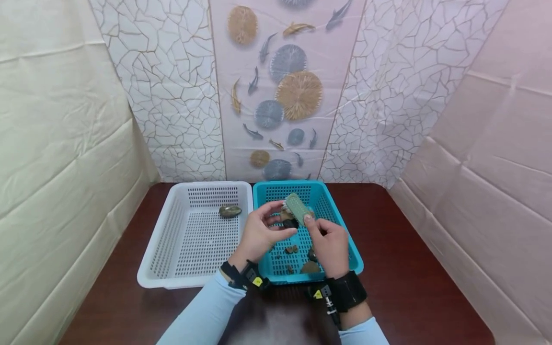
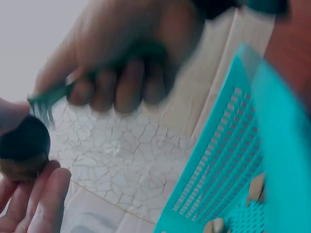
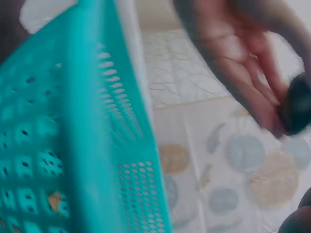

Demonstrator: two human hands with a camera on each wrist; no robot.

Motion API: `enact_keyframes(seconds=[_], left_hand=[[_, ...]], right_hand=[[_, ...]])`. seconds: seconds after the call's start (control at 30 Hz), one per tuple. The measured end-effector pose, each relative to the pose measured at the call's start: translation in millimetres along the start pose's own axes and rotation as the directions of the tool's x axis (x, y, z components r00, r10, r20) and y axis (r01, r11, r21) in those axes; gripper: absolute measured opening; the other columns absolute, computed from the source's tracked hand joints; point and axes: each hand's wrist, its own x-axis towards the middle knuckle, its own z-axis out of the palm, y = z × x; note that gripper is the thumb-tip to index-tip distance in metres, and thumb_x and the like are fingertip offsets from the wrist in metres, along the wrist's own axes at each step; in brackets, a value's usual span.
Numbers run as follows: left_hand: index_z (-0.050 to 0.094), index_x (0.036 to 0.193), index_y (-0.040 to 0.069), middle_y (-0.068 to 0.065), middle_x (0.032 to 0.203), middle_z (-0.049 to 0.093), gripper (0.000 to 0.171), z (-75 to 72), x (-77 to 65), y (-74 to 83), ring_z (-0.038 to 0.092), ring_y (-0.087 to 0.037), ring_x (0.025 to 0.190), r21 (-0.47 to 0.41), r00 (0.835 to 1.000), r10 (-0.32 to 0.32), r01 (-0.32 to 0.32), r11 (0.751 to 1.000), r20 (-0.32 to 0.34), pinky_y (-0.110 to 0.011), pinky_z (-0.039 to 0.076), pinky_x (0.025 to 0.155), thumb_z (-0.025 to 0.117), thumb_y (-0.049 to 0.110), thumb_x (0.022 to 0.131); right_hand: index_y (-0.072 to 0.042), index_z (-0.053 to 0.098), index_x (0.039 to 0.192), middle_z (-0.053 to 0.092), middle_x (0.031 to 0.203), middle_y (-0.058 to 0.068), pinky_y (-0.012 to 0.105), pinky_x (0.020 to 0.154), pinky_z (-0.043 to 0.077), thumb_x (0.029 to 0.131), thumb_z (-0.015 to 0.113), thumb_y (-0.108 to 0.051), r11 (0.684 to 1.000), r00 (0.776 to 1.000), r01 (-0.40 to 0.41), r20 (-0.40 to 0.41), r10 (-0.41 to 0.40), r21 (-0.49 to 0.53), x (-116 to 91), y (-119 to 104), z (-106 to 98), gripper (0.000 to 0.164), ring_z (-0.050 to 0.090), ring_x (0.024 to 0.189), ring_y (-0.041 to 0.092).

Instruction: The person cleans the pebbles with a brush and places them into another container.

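Note:
My left hand (image 1: 258, 230) holds a dark, rounded stone (image 1: 291, 224) between thumb and fingers, above the teal basket (image 1: 351, 249). In the left wrist view this stone (image 2: 25, 141) is blackish above and brownish below. A green scrubbing brush (image 1: 297, 207) is gripped in my right hand (image 1: 331, 247), thumb laid along its back. The brush's bristles (image 2: 46, 111) point down at the stone's top edge, touching or very near it; blur hides which. Only part of the stone (image 3: 296, 104) shows in the right wrist view.
A white basket (image 1: 151, 254) stands left, against the teal one, with one shiny, dark stone (image 1: 230, 211) inside. Several brown pieces and stones, among them a flat brown stone (image 1: 310, 267), lie in the teal basket. Both stand on a dark red table (image 1: 401, 263) before a patterned cloth wall.

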Motion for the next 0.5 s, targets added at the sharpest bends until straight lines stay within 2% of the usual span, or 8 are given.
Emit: enact_keyframes(seconds=[0.07,0.17,0.27,0.37,0.43,0.5], left_hand=[[0.066,0.151,0.012,-0.012,0.143,0.068,0.065,0.7,-1.4,-2.1,0.072,-0.028,0.119,-0.011,0.999,-0.027,0.027,1.0,0.019,-0.038,0.064,0.092,0.09,0.003,0.091],[0.067,0.151,0.015,-0.011,0.146,0.067,0.063,0.9,-3.8,-4.1,0.07,-0.029,0.119,0.024,0.999,-0.044,0.044,0.999,0.006,-0.037,0.064,0.09,0.09,0.009,0.093],[0.068,0.151,0.015,-0.01,0.147,0.066,0.061,0.2,-6.5,-4.5,0.068,-0.028,0.12,0.046,0.998,-0.064,0.064,0.997,-0.011,-0.034,0.063,0.09,0.089,0.012,0.094],[0.063,0.155,0.009,-0.013,0.15,0.063,0.063,0.2,-9.4,-5.2,0.066,-0.027,0.123,-0.007,0.996,-0.089,0.089,0.996,0.007,-0.032,0.061,0.092,0.086,0.007,0.096],[0.06,0.157,0.006,-0.016,0.152,0.061,0.064,0.6,-11.0,-6.0,0.066,-0.027,0.123,-0.066,0.995,-0.098,0.099,0.993,0.03,-0.032,0.061,0.092,0.083,0.003,0.097],[0.059,0.157,0.004,-0.018,0.153,0.059,0.064,1.0,-12.4,-7.0,0.066,-0.026,0.123,-0.106,0.995,-0.095,0.099,0.989,0.041,-0.031,0.061,0.091,0.081,0.001,0.097]], right_hand=[[-0.016,0.047,0.061,0.036,0.055,-0.001,0.037,0.046,0.03,0.11,0.069,-0.043,0.999,1.0,-0.019,0.0,0.019,-0.028,1.1,1.5,3.1,0.06,0.038,0.049,0.023],[-0.017,0.045,0.06,0.034,0.055,-0.002,0.036,0.047,0.027,0.109,0.07,-0.044,0.996,0.998,-0.041,-0.055,0.037,-0.078,1.5,4.2,4.9,0.062,0.036,0.05,0.023],[-0.015,0.046,0.06,0.035,0.055,0.001,0.037,0.046,0.029,0.11,0.071,-0.041,0.998,0.998,-0.026,-0.059,0.023,-0.049,-1.5,3.0,5.2,0.061,0.037,0.049,0.024],[-0.014,0.047,0.061,0.039,0.054,0.003,0.037,0.044,0.035,0.11,0.07,-0.041,0.999,0.999,-0.04,-0.004,0.04,0.029,-5.0,0.6,6.9,0.061,0.041,0.047,0.024],[-0.015,0.048,0.06,0.041,0.053,0.002,0.036,0.043,0.035,0.11,0.07,-0.044,0.998,0.998,-0.06,0.01,0.06,0.026,-5.3,2.3,8.6,0.061,0.043,0.046,0.023],[-0.016,0.048,0.06,0.041,0.053,0.0,0.035,0.044,0.034,0.109,0.07,-0.045,0.998,0.998,-0.068,-0.011,0.068,-0.005,-4.8,4.0,9.5,0.061,0.043,0.047,0.022]])
